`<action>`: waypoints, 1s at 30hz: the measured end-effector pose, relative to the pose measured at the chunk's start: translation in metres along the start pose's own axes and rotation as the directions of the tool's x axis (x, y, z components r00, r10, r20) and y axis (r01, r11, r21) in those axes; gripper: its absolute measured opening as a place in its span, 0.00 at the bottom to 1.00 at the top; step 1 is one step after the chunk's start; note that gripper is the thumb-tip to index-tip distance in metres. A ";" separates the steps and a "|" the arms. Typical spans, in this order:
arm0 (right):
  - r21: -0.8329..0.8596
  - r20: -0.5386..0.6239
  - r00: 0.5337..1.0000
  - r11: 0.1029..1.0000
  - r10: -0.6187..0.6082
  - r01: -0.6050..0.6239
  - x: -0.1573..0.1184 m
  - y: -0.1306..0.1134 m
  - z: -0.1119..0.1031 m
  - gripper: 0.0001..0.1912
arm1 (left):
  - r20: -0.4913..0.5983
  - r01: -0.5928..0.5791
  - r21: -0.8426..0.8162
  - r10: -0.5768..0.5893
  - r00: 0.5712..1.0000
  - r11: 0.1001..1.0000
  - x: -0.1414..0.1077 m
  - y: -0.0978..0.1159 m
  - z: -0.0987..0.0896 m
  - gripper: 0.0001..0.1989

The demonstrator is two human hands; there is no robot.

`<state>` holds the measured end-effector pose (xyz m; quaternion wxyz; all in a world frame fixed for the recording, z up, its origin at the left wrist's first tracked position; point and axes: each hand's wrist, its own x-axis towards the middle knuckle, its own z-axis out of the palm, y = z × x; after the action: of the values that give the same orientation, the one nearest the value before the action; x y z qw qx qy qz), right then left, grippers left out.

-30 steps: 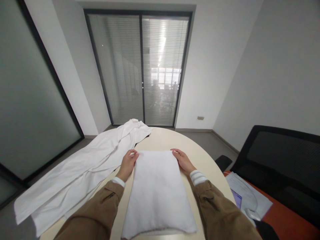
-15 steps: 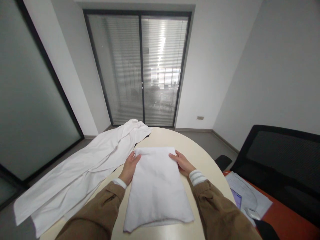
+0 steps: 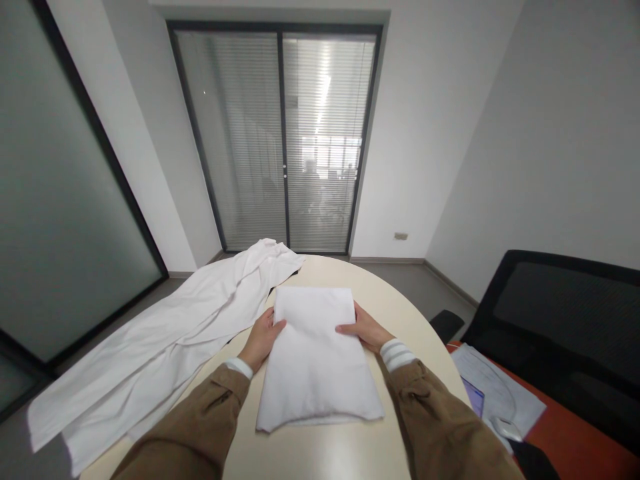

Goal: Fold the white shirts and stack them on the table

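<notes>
Fabric (image 3: pixel 200 313) left of folded cloth (image 3: pixel 320 360), left hand (image 3: pixel 261 338) and right hand (image 3: pixel 369 328) half-closed on its sides, chair (image 3: pixel 560 320) rightward.

You are working in what appears to be a small office or meeting room. A glazed partition (image 3: pixel 240 140) with blinds is facing you across the round worktop (image 3: pixel 365 283), and pale plain walls (image 3: pixel 440 100) are enclosing the space. A black mesh-backed office chair (image 3: pixel 565 320) is standing at your right, its orange seat (image 3: pixel 575 427) carrying papers (image 3: pixel 515 393).
</notes>
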<state>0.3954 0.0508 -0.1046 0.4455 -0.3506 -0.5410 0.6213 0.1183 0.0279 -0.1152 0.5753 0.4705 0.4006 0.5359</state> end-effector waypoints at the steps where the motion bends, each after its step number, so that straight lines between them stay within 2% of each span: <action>1: -0.023 0.013 1.000 1.000 -0.010 0.010 0.000 0.000 -0.001 0.40 | -0.008 -0.011 0.019 0.011 1.000 1.000 0.000 0.001 -0.001 0.28; 4: -0.084 -0.020 0.999 0.996 -0.040 0.038 0.002 0.005 -0.006 0.41 | 0.050 -0.032 0.079 0.028 0.998 0.996 0.000 0.001 -0.004 0.32; 7: -0.137 -0.049 0.998 0.990 -0.036 0.029 0.007 0.010 -0.011 0.38 | 0.113 -0.056 0.157 0.038 0.993 0.986 0.001 -0.002 -0.007 0.36; 10: -0.142 -0.030 0.999 0.990 -0.012 0.008 0.007 0.009 -0.014 0.38 | 0.078 -0.068 0.207 0.053 0.996 0.976 0.002 -0.004 -0.007 0.31; 13: -0.141 0.010 1.000 0.990 -0.002 0.004 0.002 0.004 -0.015 0.45 | 0.067 -0.052 0.195 0.040 0.997 0.979 0.002 -0.005 -0.007 0.29; 15: -0.133 0.031 1.000 0.991 -0.001 0.005 0.000 0.002 -0.015 0.47 | 0.082 -0.036 0.176 0.022 0.996 0.984 0.001 -0.003 -0.007 0.30; 19: -0.164 0.084 0.996 0.986 0.024 -0.010 0.002 0.004 -0.020 0.35 | 0.127 0.007 0.147 -0.026 0.992 0.989 -0.001 0.002 -0.008 0.29; 22: -0.234 0.100 0.994 0.972 0.048 -0.024 0.005 0.006 -0.026 0.26 | 0.140 0.001 0.193 -0.029 0.990 0.981 0.000 0.003 -0.012 0.23; 26: -0.276 0.069 0.998 0.961 -0.011 0.030 0.006 0.006 -0.030 0.24 | 0.128 -0.038 0.305 -0.001 0.992 0.951 0.003 0.003 -0.018 0.16; 30: -0.332 0.030 0.996 0.939 -0.087 0.092 0.007 0.003 -0.030 0.24 | 0.090 -0.047 0.352 0.016 0.996 0.935 0.006 0.003 -0.021 0.16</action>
<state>0.4200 0.0683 -0.1124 0.4036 -0.3913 -0.6567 0.5028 0.0980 0.0361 -0.1170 0.4891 0.5951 0.4579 0.4439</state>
